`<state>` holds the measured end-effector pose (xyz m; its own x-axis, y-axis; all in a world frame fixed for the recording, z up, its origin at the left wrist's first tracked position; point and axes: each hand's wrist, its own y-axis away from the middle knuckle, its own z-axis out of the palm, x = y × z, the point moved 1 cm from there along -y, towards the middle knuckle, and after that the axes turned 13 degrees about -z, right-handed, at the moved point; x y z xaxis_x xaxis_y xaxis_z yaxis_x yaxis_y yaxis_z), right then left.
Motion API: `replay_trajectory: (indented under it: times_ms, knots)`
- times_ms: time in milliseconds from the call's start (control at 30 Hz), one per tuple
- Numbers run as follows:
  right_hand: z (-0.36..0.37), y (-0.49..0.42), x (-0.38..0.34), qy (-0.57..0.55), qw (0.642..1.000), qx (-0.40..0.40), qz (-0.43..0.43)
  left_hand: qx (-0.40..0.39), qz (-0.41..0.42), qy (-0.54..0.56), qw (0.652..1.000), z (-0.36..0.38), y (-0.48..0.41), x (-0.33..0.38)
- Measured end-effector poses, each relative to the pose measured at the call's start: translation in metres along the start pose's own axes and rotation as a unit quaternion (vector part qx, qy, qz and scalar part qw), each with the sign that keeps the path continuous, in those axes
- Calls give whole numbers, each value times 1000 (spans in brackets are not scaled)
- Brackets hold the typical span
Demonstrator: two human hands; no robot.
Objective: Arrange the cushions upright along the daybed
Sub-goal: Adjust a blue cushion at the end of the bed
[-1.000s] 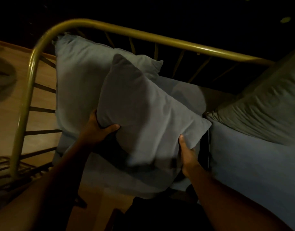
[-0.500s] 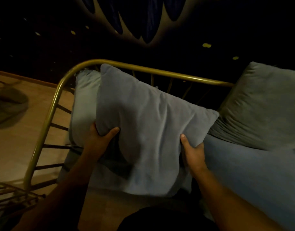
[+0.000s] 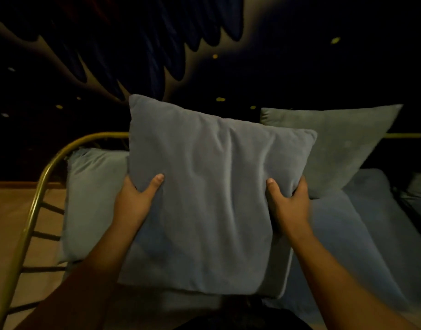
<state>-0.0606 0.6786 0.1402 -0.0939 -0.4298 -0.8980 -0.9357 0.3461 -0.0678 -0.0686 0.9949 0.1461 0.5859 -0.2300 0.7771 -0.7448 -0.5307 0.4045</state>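
Note:
I hold a grey-blue square cushion [image 3: 211,194] upright in front of me, above the daybed. My left hand [image 3: 135,198] grips its left edge and my right hand [image 3: 288,198] grips its right edge, thumbs on the front face. Behind it on the left, a second cushion [image 3: 95,198] leans against the rounded brass end rail [image 3: 38,201]. A greenish-grey cushion [image 3: 342,144] stands upright at the back right. Another cushion [image 3: 328,234] lies flat on the mattress under my right arm.
The brass frame has dark spindles on the left, with wooden floor [image 3: 7,222] beyond it. A brass back rail [image 3: 404,135] shows at the far right. Behind the daybed is a dark painted wall [image 3: 204,44]. The room is dim.
I have lifted the held cushion higher and swung it to the right, away from the end rail, so it now faces me squarely. My view has tilted up toward the back wall.

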Motion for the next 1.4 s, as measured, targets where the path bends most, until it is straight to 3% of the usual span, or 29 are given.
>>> replay_trajectory:
  times_ms: [233, 500, 667, 733, 833, 967, 1067, 1300, 1400]
  knots:
    - [-105, -30, 14, 62, 996, 70, 0, -80, 27, 35, 996, 93, 55, 33]
    - [-220, -89, 73, 155, 980, 105, 64, -234, 23, -81, 969, 224, 111, 52]
    - [-246, -116, 115, 184, 971, 54, 140, -300, -7, -120, 946, 281, 115, 19]
    - [-243, -116, 127, 179, 972, 41, 148, -296, -13, -121, 947, 286, 116, 16]
    - [-229, -112, 131, 218, 971, 53, 89, -261, 4, -130, 956, 288, 111, 19]
    - [-182, -95, 113, 280, 959, -17, -39, -174, 61, -156, 970, 281, 99, 24]
    - [-144, -80, 97, 281, 952, -73, -100, -163, 92, -154, 970, 270, 105, 38]
    - [-45, -37, 44, 169, 943, -179, -223, -162, 84, -161, 970, 200, 70, 20]
    - [15, -15, 24, 82, 946, -237, -203, -153, 57, -165, 973, 143, 39, -12]
